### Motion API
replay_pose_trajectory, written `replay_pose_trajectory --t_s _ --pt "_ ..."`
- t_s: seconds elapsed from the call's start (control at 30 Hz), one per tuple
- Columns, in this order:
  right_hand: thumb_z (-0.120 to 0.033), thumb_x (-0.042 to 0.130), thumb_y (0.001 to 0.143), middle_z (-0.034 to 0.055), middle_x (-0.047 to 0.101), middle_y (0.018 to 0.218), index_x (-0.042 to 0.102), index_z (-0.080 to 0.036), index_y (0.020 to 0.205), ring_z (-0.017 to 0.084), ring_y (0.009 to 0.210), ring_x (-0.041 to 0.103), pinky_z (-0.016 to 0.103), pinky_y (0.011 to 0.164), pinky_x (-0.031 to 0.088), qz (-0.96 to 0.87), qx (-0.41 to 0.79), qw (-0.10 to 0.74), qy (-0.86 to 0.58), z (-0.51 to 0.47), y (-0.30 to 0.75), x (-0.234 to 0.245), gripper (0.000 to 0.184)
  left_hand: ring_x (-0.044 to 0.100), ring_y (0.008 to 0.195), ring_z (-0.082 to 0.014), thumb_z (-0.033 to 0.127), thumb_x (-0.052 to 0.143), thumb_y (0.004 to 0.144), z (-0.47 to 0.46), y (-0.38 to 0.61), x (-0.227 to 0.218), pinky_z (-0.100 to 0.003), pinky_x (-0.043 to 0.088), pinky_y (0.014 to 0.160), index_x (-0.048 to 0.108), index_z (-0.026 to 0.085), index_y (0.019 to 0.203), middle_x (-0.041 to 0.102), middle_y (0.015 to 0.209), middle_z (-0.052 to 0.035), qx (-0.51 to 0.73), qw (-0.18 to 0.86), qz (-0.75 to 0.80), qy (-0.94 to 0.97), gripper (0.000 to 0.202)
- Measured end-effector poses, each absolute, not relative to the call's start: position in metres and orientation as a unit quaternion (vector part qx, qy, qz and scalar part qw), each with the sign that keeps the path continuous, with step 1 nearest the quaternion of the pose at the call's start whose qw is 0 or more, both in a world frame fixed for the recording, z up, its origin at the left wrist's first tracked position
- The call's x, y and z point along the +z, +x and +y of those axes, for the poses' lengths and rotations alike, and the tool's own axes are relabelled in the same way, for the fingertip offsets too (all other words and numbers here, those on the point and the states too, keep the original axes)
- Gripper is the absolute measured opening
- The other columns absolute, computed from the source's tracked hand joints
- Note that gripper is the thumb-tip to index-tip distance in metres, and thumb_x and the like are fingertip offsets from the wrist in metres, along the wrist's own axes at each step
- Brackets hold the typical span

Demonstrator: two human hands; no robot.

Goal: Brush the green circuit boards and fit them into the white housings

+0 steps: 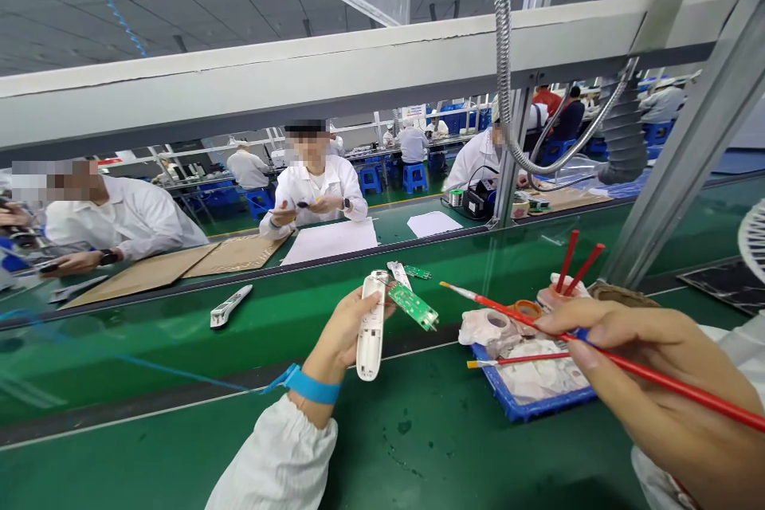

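Note:
My left hand point(347, 331) grips a white plastic device casing point(370, 327) upright over the green workbench. A green circuit board point(412, 307) sits at the casing's top end, and I cannot tell whether it is attached or only touching. My right hand point(639, 366) holds a red-handled paintbrush point(621, 358), its pale tip pointing toward the board from the right. Beside that hand stands a blue tray point(526, 412) lined with white cloth, with a second red brush point(526, 358) lying in it. A small green board point(417, 272) and a white plastic piece point(399, 275) lie just beyond the casing.
A white casing point(230, 305) lies on the bench to the left. A grey beam point(299, 72) and a metal hose point(503, 40) cross above. Beyond a glass panel point(526, 255), several people in white coats work at facing benches with cardboard sheets point(233, 255).

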State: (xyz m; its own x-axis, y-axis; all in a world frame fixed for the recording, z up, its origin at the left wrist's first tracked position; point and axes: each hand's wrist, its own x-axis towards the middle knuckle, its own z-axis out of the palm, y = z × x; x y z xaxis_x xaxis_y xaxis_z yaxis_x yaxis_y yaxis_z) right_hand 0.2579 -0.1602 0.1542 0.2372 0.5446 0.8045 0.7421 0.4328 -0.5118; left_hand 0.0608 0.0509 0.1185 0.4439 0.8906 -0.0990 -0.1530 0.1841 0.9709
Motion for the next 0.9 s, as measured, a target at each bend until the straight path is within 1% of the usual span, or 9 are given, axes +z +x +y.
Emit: replay_pose_trajectory --t_s 0.03,0.1,0.23,0.33,0.4,0.53,0.67,0.8,0.9 --pt "-0.018 0.053 0.083 -0.0002 0.066 0.092 0.047 -0.027 0.086 0.021 0.094 0.062 0.034 0.087 0.048 -0.629 -0.085 0.573 -0.518 -0.16 0.256 0.154 0.011 0.059 0.074 -0.0145 0.028 0.07 0.071 0.037 0.062 0.124 -0.027 0.047 0.072 0.064 0.013 0.097 0.065 0.092 -0.0071 0.378 0.709 0.31 0.509 0.03" --pt "-0.014 0.053 0.082 -0.0018 0.067 0.09 0.046 -0.027 0.084 0.018 0.092 0.064 0.029 0.084 0.051 -0.671 -0.078 0.54 -0.502 -0.159 0.254 0.154 0.014 0.059 0.079 -0.0147 0.029 0.07 0.072 0.014 0.062 0.131 -0.027 0.046 0.077 0.063 0.013 0.102 0.064 0.1 -0.0085 0.361 0.737 0.257 0.51 0.035" --pt "-0.01 0.051 0.081 -0.0033 0.068 0.09 0.046 -0.026 0.085 0.014 0.09 0.065 0.024 0.086 0.05 -0.723 -0.046 0.49 -0.485 -0.156 0.251 0.154 0.018 0.053 0.069 -0.0108 0.031 0.071 0.072 -0.01 0.057 0.138 -0.023 0.043 0.067 0.062 0.013 0.102 0.063 0.091 -0.0068 0.345 0.747 0.25 0.511 0.036" --pt "-0.006 0.05 0.078 -0.0031 0.068 0.091 0.045 -0.026 0.085 0.014 0.091 0.065 0.023 0.081 0.052 -0.747 -0.036 0.468 -0.471 -0.155 0.249 0.152 0.021 0.048 0.064 -0.0092 0.034 0.07 0.072 -0.017 0.051 0.142 -0.021 0.039 0.06 0.061 0.015 0.101 0.061 0.085 -0.0045 0.341 0.738 0.257 0.522 0.036" --pt "-0.005 0.049 0.076 -0.0032 0.068 0.09 0.044 -0.026 0.084 0.014 0.088 0.066 0.022 0.079 0.053 -0.756 -0.053 0.455 -0.468 -0.156 0.248 0.152 0.023 0.047 0.063 -0.0094 0.036 0.071 0.071 -0.019 0.048 0.144 -0.021 0.037 0.057 0.061 0.016 0.102 0.061 0.084 -0.0042 0.341 0.729 0.26 0.534 0.038" --pt "-0.006 0.049 0.075 -0.0057 0.069 0.081 0.04 -0.026 0.078 0.012 0.075 0.068 0.019 0.07 0.055 -0.746 -0.108 0.439 -0.489 -0.158 0.243 0.157 0.022 0.046 0.062 -0.0096 0.037 0.071 0.071 -0.022 0.044 0.143 -0.021 0.035 0.056 0.06 0.017 0.104 0.061 0.086 -0.0051 0.342 0.718 0.258 0.548 0.041" --pt "-0.008 0.046 0.075 -0.0069 0.07 0.075 0.038 -0.025 0.074 0.012 0.071 0.069 0.017 0.065 0.056 -0.745 -0.151 0.424 -0.493 -0.16 0.241 0.164 0.019 0.042 0.059 -0.0089 0.037 0.069 0.073 -0.024 0.043 0.143 -0.02 0.032 0.052 0.058 0.016 0.106 0.056 0.073 -0.0021 0.339 0.71 0.267 0.557 0.041" --pt "-0.009 0.046 0.076 -0.0077 0.069 0.077 0.038 -0.025 0.073 0.01 0.07 0.068 0.014 0.066 0.055 -0.744 -0.157 0.403 -0.509 -0.162 0.244 0.164 0.018 0.043 0.059 -0.0095 0.036 0.069 0.072 -0.025 0.044 0.143 -0.02 0.032 0.051 0.057 0.015 0.104 0.054 0.07 -0.0011 0.332 0.707 0.273 0.561 0.04" --pt "-0.01 0.047 0.076 -0.0073 0.069 0.079 0.039 -0.026 0.075 0.01 0.073 0.068 0.016 0.068 0.055 -0.734 -0.154 0.414 -0.517 -0.162 0.247 0.159 0.017 0.048 0.064 -0.0112 0.035 0.069 0.073 -0.025 0.043 0.146 -0.02 0.035 0.054 0.059 0.016 0.104 0.058 0.076 -0.0034 0.336 0.705 0.27 0.563 0.038"
